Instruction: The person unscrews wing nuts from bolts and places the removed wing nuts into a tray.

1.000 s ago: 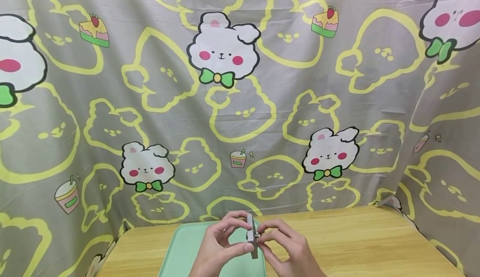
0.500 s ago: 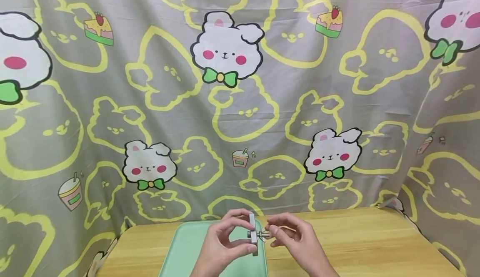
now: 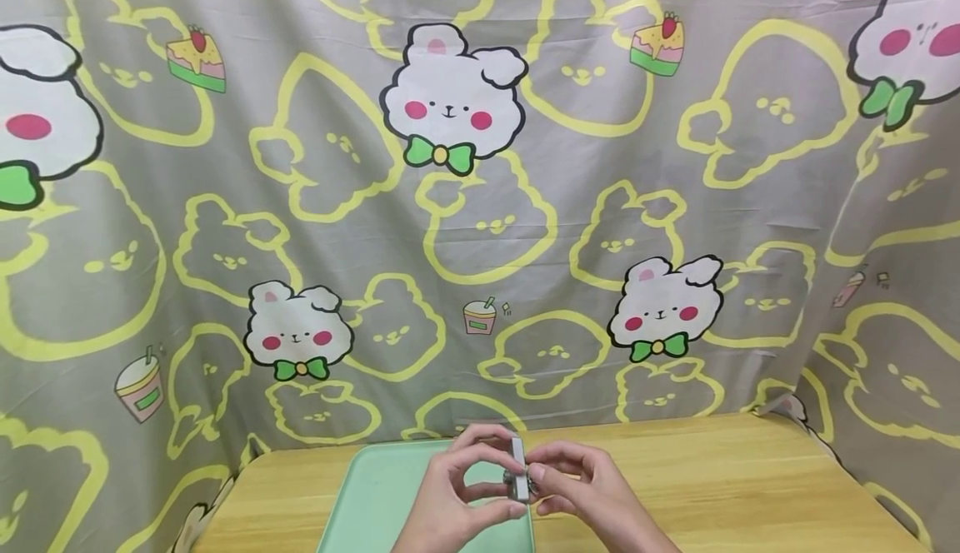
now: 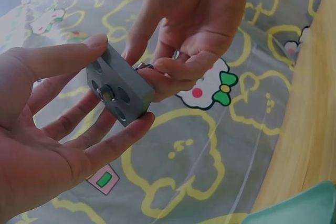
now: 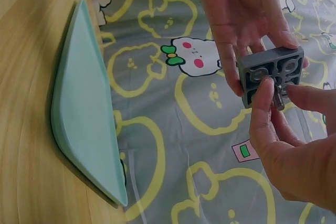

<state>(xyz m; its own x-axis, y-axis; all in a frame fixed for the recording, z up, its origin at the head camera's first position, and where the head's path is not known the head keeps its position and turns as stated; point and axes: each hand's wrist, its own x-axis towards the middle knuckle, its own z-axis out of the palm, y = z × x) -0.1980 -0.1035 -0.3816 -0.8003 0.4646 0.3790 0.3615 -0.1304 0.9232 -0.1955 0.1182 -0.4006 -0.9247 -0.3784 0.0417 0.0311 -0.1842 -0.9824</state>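
Observation:
My left hand [image 3: 457, 490] holds a grey square block [image 3: 518, 471] by its edges, above the tray. Round holes show in the block's face in the left wrist view, and a bolt head [image 4: 107, 93] sits in the middle one. The block's other side is ribbed; from it the threaded bolt shank [image 5: 279, 101] sticks out in the right wrist view. My right hand [image 3: 592, 486] is close against that side, its fingertips pinching around the bolt. A small shiny metal piece [image 4: 143, 66] shows beside those fingers, partly hidden; its kind is unclear.
A pale green tray [image 3: 375, 486] lies on the wood-grain table [image 3: 720, 478], below and left of the hands. Behind the table hangs a grey curtain [image 3: 570, 220] with rabbit prints; more of it closes in both sides.
Half a second ago the bolt shank showed between block and right fingers; now the right hand is closer, covering it. The block has shifted slightly right and turned a little in the left hand.

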